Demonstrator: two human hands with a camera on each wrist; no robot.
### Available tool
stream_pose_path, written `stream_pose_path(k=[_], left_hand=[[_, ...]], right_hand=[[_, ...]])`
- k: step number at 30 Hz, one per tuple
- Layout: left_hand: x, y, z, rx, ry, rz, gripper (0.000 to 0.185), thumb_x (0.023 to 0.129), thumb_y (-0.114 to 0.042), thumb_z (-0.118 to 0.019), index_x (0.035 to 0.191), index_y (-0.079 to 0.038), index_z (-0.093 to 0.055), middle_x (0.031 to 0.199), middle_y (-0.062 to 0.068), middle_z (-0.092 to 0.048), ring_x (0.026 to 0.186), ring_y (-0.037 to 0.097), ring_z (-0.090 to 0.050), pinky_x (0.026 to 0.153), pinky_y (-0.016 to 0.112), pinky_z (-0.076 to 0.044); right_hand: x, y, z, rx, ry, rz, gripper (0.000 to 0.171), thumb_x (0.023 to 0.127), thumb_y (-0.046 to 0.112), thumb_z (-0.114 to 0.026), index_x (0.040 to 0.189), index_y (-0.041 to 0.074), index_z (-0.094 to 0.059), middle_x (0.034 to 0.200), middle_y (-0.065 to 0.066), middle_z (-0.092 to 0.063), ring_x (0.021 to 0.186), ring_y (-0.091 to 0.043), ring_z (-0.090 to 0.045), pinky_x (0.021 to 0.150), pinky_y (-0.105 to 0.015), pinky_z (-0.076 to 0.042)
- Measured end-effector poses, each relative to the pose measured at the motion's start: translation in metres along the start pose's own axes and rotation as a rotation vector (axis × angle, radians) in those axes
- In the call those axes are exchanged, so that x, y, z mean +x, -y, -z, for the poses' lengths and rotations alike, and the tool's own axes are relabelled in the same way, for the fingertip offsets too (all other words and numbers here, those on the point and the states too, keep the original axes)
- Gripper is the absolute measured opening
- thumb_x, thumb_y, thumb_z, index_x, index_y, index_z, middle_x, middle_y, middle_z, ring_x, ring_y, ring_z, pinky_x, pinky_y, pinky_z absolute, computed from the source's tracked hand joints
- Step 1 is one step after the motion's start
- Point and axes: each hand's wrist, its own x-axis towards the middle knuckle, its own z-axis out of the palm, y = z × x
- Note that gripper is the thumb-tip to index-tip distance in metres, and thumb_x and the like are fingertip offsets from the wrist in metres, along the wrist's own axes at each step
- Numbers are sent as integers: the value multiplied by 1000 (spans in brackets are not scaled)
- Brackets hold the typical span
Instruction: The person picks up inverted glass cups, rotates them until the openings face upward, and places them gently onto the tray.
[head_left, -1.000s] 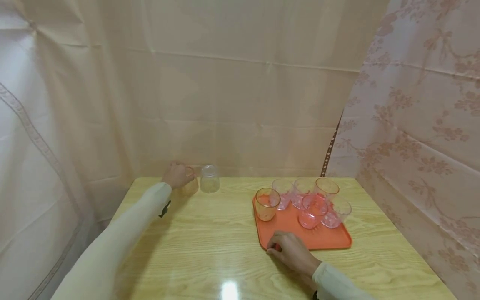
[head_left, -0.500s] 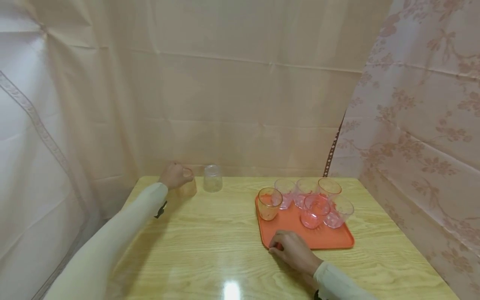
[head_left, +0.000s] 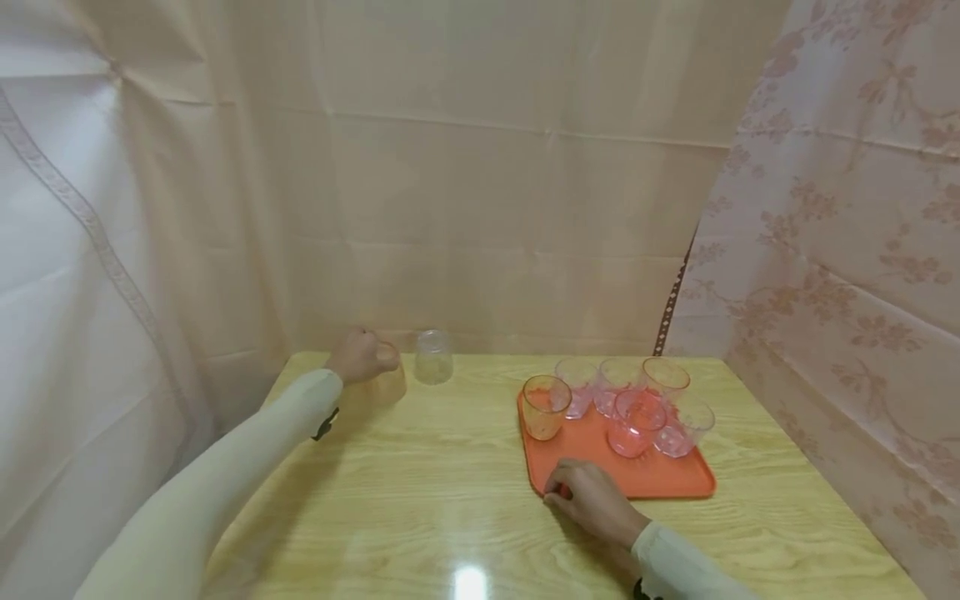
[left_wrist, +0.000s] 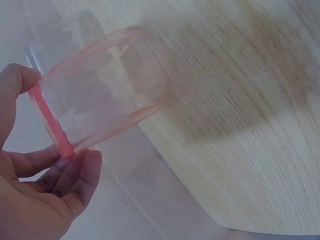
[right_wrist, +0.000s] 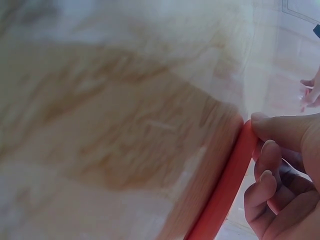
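My left hand (head_left: 362,356) grips an upturned pale pink clear cup (head_left: 385,385) from above at the table's back left; in the left wrist view the thumb and fingers (left_wrist: 75,175) pinch the pink cup (left_wrist: 100,105) by its thick base, tilted over the wood. A clear upturned cup (head_left: 434,357) stands just to its right. My right hand (head_left: 588,500) holds the near left corner of the orange tray (head_left: 660,477); the right wrist view shows its fingers (right_wrist: 280,132) curled on the tray rim (right_wrist: 227,185). Several cups, orange (head_left: 543,407) and pink (head_left: 634,422), stand upright on the tray.
The wooden table (head_left: 450,483) is closed in by cream curtains at the back and left (head_left: 150,250) and a flowered curtain (head_left: 840,250) on the right. The table's left edge runs close by my left sleeve (head_left: 225,483).
My left hand has lifted and tilted the pink cup a little toward me, away from the clear cup. The right hand stays on the tray corner. The head view has shifted slightly.
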Motion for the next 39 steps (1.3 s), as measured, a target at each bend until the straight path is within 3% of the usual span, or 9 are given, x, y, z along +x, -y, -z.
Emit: stream_pose_path(k=[5,12,21,24,27,39], left_hand=[[-2,-9,0,-7,-2,0,29,84,-36,-72,81,-7,-72,70,3,-56,69,24,-51,71,45,-52],[-10,-24,1,-56,51,33,43,84,-38,-73,89,4,-65,86,12,-61,78,28,-55,72,45,-53],[-15,-42,1,-86,75,-19,36,83,-36,-73,73,-5,-56,83,9,-59,70,21,-50,63,36,-44],[-18,-46,-3,-124,103,-5,38,83,-37,-72,83,-2,-61,91,11,-61,75,23,-53,67,37,-47],[-21,-50,-6,-147,116,-3,45,84,-40,-72,95,3,-66,101,14,-65,88,27,-58,78,43,-52],[-38,-81,-9,-186,131,-17,56,85,-43,-72,113,5,-70,116,17,-67,107,34,-62,93,49,-51]], right_hand=[[0,-2,2,-10,-4,-3,13,84,13,-86,84,20,-75,84,15,-61,75,0,-57,65,-23,-49],[1,-3,2,-3,6,-11,12,84,13,-85,83,20,-75,83,16,-61,74,1,-57,64,-23,-49],[2,-1,2,-2,17,-18,12,85,14,-85,83,20,-75,83,16,-60,74,1,-56,64,-24,-49],[2,-1,2,-2,18,-16,12,85,14,-85,83,20,-75,83,16,-60,74,0,-57,64,-24,-49],[2,-1,2,-5,13,-10,12,84,14,-86,83,20,-75,82,16,-60,74,0,-57,64,-24,-50],[3,-1,1,0,24,-4,11,85,15,-85,84,20,-75,83,16,-61,74,-1,-59,64,-24,-50]])
